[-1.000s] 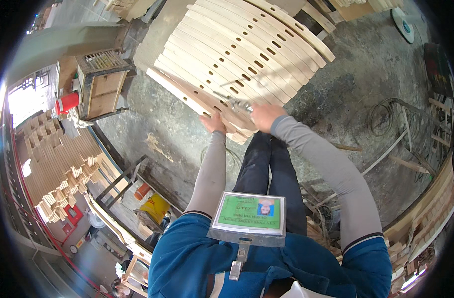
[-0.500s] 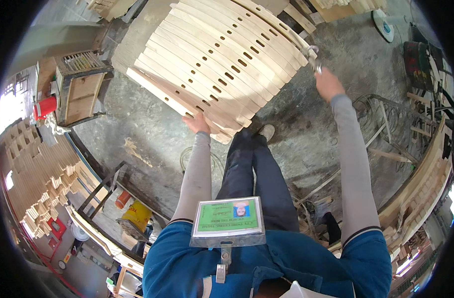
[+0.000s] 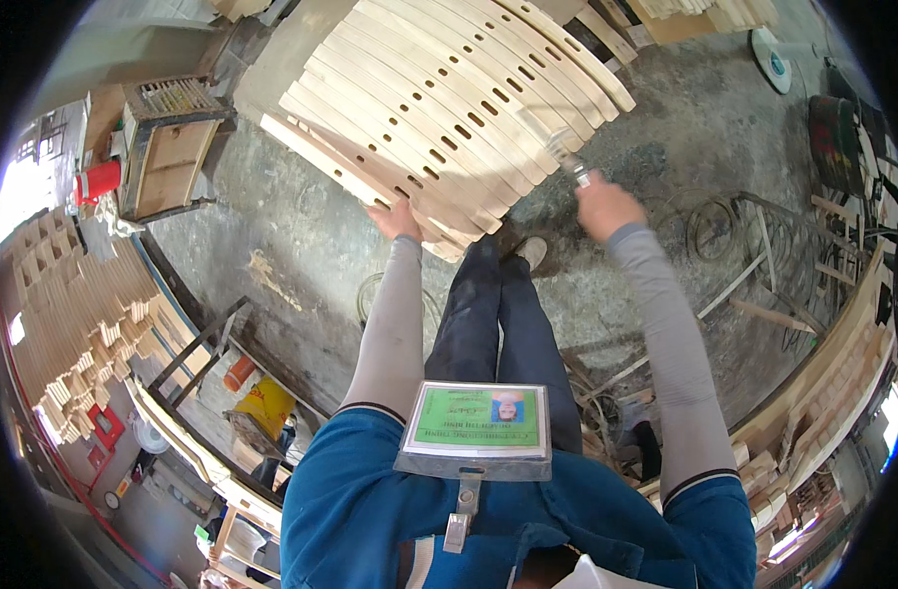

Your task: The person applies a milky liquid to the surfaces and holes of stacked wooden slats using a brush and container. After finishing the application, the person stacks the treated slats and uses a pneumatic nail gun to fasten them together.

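A row of pale wooden slats with slots [image 3: 449, 93] lies side by side ahead of me, above the concrete floor. The nearest left slat [image 3: 316, 162] is tilted up on its edge, apart from the others at its far end. My left hand [image 3: 398, 220] grips the near end of this slat, fingers wrapped over its edge. My right hand [image 3: 608, 208] is closed around a hand tool with a shiny metal neck [image 3: 574, 171]. Motion blurs the tool's head, so its kind is unclear. That head is over the right near ends of the slats; I cannot tell whether it touches them.
A wooden box stand [image 3: 174, 157] with a red container [image 3: 97, 183] stands at the left. Stacked wooden pieces [image 3: 85, 314] fill the far left. Hoses and a metal frame [image 3: 753, 236] lie at the right. My shoe [image 3: 532, 251] is close to the slats' near edge.
My right hand has swung left and nearer to me with the tool, from the far right edge of the slats to their near ends. My left hand keeps its grip on the slat.
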Demonstrator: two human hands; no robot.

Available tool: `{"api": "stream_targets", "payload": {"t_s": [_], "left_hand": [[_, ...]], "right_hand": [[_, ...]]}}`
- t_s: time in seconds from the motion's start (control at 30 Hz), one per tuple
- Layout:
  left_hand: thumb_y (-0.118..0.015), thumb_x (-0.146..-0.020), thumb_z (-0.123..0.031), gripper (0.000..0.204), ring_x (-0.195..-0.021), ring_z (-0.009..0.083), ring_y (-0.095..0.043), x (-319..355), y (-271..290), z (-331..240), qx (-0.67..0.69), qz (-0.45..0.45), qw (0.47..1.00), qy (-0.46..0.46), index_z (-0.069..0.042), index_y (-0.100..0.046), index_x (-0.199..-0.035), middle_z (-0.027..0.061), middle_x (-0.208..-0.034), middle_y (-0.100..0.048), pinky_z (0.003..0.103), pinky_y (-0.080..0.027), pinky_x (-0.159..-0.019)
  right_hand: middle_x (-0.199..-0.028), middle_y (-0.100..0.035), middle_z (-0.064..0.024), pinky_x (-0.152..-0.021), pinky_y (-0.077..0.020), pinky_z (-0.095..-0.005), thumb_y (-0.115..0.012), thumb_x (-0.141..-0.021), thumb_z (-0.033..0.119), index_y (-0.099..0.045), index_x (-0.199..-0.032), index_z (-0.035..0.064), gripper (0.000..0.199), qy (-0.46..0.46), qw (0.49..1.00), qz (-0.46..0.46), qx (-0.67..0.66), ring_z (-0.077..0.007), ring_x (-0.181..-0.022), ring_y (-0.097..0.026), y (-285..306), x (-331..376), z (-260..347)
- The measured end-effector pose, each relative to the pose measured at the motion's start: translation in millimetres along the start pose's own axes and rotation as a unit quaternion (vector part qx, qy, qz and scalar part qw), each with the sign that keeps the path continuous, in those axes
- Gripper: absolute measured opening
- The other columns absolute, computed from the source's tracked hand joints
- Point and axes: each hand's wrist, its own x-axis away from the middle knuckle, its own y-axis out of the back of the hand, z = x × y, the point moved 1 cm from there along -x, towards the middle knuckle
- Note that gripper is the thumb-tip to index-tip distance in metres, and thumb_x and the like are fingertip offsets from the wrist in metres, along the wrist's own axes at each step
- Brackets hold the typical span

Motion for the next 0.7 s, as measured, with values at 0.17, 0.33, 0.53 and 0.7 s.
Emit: {"api": "stream_targets", "payload": {"t_s": [0.17,0.33,0.53,0.7], "left_hand": [[-0.052,-0.066,0.012,0.066,-0.104,0.0244,-0.045,11,-6,-14,0.044,-0.004,0.998,0.044,0.001,-0.023,-0.124,0.0186,-0.119,-0.040,0.034,-0.036,-0.091],[-0.053,-0.067,0.011,0.069,-0.104,0.0248,-0.045,3,3,-9,0.016,-0.019,0.999,0.031,0.002,-0.019,-0.127,0.0189,-0.118,-0.040,0.033,-0.037,-0.091],[-0.054,-0.069,0.010,0.071,-0.104,0.0254,-0.045,3,3,-9,-0.001,0.000,1.000,0.026,0.002,-0.016,-0.129,0.0195,-0.123,-0.037,0.032,-0.037,-0.091],[-0.052,-0.067,0.010,0.076,-0.107,0.0263,-0.044,10,5,-15,-0.014,-0.024,0.999,0.047,0.001,-0.013,-0.131,0.0195,-0.125,-0.036,0.032,-0.035,-0.093]], "right_hand": [[-0.080,-0.062,-0.0210,-0.070,-0.0470,-0.0451,-0.038,-0.084,0.019,-0.046,-0.098,0.0003,0.025,0.149,0.985,0.082,0.024,-0.0353,-0.076,-0.062,-66,50,66],[-0.087,-0.061,-0.0235,-0.073,-0.0467,-0.0448,-0.041,-0.080,0.017,-0.045,-0.102,0.0002,0.028,0.118,0.985,0.111,0.057,-0.0355,-0.083,-0.061,-49,38,56],[-0.098,-0.057,-0.0237,-0.078,-0.0438,-0.0465,-0.041,-0.086,0.031,-0.048,-0.105,0.0047,0.033,-0.101,0.991,-0.080,-0.034,-0.0388,-0.092,-0.055,42,-45,-52],[-0.092,-0.060,-0.0216,-0.075,-0.0459,-0.0458,-0.041,-0.085,0.026,-0.047,-0.101,0.0030,0.029,0.020,0.997,0.000,0.079,-0.0375,-0.086,-0.058,19,-17,26]]}}
